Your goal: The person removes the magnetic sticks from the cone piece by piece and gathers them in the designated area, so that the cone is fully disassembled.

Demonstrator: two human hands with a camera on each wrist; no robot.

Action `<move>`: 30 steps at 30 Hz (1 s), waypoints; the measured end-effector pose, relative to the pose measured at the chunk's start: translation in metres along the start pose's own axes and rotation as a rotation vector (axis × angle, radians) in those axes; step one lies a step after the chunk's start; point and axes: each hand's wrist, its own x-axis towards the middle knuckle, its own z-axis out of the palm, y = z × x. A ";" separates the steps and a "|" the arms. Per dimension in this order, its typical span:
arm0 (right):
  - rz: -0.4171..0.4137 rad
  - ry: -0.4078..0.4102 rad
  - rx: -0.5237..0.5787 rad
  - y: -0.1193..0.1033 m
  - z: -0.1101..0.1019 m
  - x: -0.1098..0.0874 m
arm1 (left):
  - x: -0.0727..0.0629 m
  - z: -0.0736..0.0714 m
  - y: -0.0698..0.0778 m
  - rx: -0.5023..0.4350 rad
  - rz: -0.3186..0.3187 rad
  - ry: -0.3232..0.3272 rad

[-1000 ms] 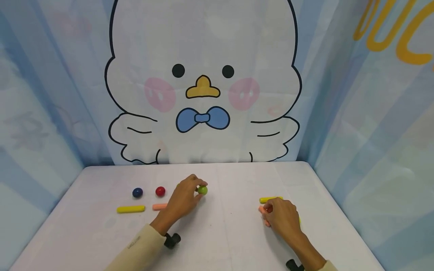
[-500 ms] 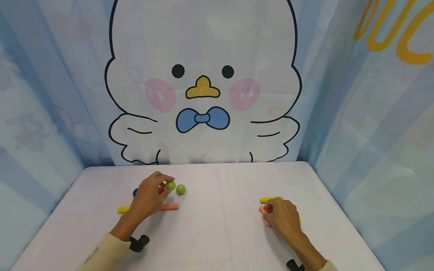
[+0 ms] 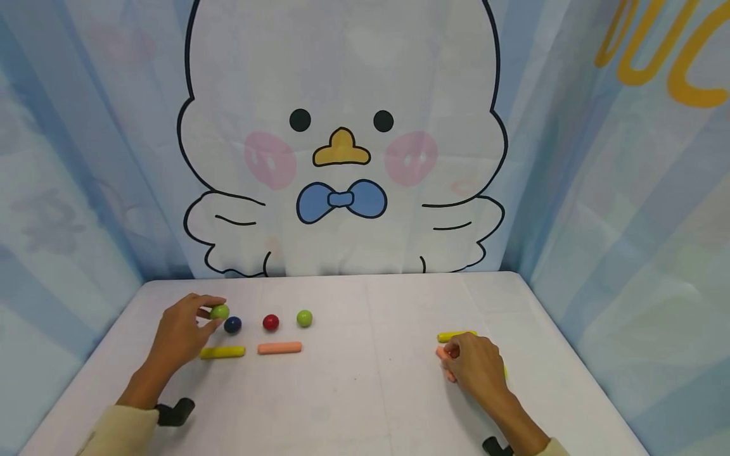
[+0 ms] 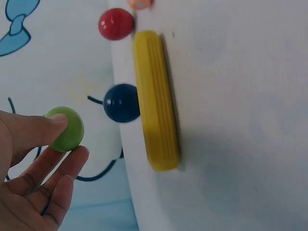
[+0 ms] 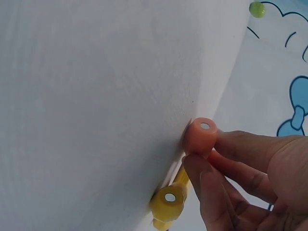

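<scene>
My left hand (image 3: 179, 332) pinches a green ball (image 3: 220, 312) between thumb and fingers, just behind and left of a dark blue ball (image 3: 232, 325). Below that wrist's fingers lies a yellow stick (image 3: 223, 352), its left end close to the hand. My right hand (image 3: 474, 364) holds an orange stick (image 5: 201, 137) by thumb and fingertips, low over the table; a small pale disc shows in its end. A yellow stick (image 3: 456, 336) lies just behind this hand. Another yellow stick (image 5: 167, 202) is mostly hidden by it in the head view.
On the white table (image 3: 365, 405), a red ball (image 3: 270, 323) and a second green ball (image 3: 305, 318) lie in a row right of the blue one. In front of them is another orange stick (image 3: 279, 348). A printed curtain (image 3: 342, 240) hangs behind the table.
My left hand has carried the green ball leftward, past the other green ball and the red one, to beside the blue ball. My right hand has stayed in place.
</scene>
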 end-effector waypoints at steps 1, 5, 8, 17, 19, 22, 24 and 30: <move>0.000 0.002 -0.001 0.000 0.000 0.000 | 0.000 -0.001 -0.006 -0.005 -0.015 -0.008; -0.005 0.005 -0.008 0.000 0.000 0.000 | 0.001 -0.004 -0.027 -0.014 -0.072 -0.026; -0.004 0.006 -0.006 0.000 0.000 0.000 | 0.002 -0.004 -0.038 -0.008 -0.120 -0.051; 0.010 -0.010 0.008 0.000 0.000 -0.001 | 0.008 0.001 -0.061 0.003 -0.221 -0.151; 0.013 -0.013 0.011 0.000 0.000 -0.002 | 0.008 0.002 -0.062 0.005 -0.235 -0.159; 0.016 -0.013 0.020 0.000 0.000 -0.002 | 0.009 0.003 -0.062 0.007 -0.252 -0.159; 0.014 -0.012 0.024 0.000 0.000 -0.003 | 0.008 0.003 -0.062 0.011 -0.256 -0.159; -0.022 0.031 0.007 0.002 -0.004 -0.006 | 0.002 -0.002 -0.060 0.070 -0.221 -0.145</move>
